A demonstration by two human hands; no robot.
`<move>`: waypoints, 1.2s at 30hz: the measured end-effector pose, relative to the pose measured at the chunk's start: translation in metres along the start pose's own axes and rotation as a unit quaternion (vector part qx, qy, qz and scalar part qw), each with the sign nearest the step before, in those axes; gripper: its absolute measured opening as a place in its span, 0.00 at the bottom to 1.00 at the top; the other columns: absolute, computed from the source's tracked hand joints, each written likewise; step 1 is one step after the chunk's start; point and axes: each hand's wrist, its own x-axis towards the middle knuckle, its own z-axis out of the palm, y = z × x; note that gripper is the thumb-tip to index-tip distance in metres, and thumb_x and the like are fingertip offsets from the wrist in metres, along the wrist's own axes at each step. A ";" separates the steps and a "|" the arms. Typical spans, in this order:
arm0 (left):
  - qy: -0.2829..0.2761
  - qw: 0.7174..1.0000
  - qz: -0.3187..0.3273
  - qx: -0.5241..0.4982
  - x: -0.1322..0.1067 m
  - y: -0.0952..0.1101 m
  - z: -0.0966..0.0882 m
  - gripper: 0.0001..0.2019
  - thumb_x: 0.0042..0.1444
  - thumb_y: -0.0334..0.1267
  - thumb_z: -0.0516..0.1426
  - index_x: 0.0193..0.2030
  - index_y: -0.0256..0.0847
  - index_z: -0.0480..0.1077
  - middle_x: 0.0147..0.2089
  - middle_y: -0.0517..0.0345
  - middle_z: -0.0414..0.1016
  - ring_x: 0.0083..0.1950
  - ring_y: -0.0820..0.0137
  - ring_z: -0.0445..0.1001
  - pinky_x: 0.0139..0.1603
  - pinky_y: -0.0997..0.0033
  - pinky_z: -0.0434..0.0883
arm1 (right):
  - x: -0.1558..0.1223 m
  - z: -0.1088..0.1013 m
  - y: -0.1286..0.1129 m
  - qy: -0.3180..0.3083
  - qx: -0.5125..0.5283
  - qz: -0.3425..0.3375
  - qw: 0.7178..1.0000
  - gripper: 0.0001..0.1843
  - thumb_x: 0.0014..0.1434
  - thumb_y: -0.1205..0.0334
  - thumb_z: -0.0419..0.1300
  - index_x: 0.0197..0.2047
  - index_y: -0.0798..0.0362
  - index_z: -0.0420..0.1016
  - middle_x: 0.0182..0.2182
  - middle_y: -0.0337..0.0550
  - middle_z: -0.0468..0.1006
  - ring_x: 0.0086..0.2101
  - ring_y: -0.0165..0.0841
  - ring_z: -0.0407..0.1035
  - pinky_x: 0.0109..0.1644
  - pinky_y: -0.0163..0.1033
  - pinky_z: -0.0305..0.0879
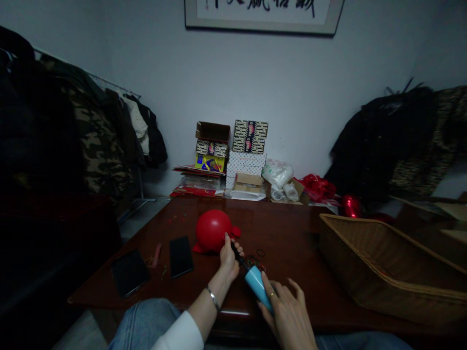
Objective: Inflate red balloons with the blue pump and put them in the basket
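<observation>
A red balloon [212, 229], partly inflated, rests on the dark wooden table [292, 233]. My left hand [229, 257] is closed around the balloon's neck where it sits on the black nozzle of a light-blue hand pump [257, 284]. My right hand [288, 311] lies against the pump's blue body, fingers spread along it. A small pile of coloured rubber bands [252, 262] lies just beyond the pump.
Two dark phones [181, 256] [130, 272] lie on the table's left part, with a pink strip [156, 254] between them. A large wicker basket [383, 272] fills the right side. Boxes [241, 155] and bags are stacked by the wall. Coats hang left and right.
</observation>
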 end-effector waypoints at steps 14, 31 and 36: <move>0.010 1.000 0.012 0.012 0.001 0.000 0.001 0.23 0.44 0.58 0.59 0.28 0.40 0.59 0.18 0.68 0.57 0.15 0.81 0.55 0.15 0.81 0.54 | 0.012 0.006 -0.010 -0.010 0.000 0.011 1.000 0.28 0.57 0.62 0.55 0.60 0.50 0.56 0.40 0.44 0.74 0.39 0.36 0.69 0.56 0.52 0.46; 0.012 0.999 0.045 0.028 0.004 0.016 0.002 0.21 0.48 0.56 0.57 0.27 0.40 0.58 0.18 0.68 0.57 0.16 0.80 0.55 0.15 0.80 0.53 | -0.030 -0.004 0.021 0.069 -0.044 -0.085 0.993 0.29 0.60 0.51 0.50 0.63 0.51 0.53 0.39 0.40 0.77 0.35 0.31 0.71 0.52 0.47 0.47; -0.001 0.998 0.050 0.025 0.002 0.017 0.003 0.22 0.47 0.58 0.57 0.27 0.40 0.58 0.18 0.68 0.57 0.16 0.81 0.55 0.15 0.80 0.53 | -0.027 -0.004 0.017 0.069 -0.036 -0.070 0.995 0.29 0.61 0.51 0.49 0.63 0.51 0.52 0.38 0.39 0.77 0.34 0.31 0.71 0.51 0.47 0.48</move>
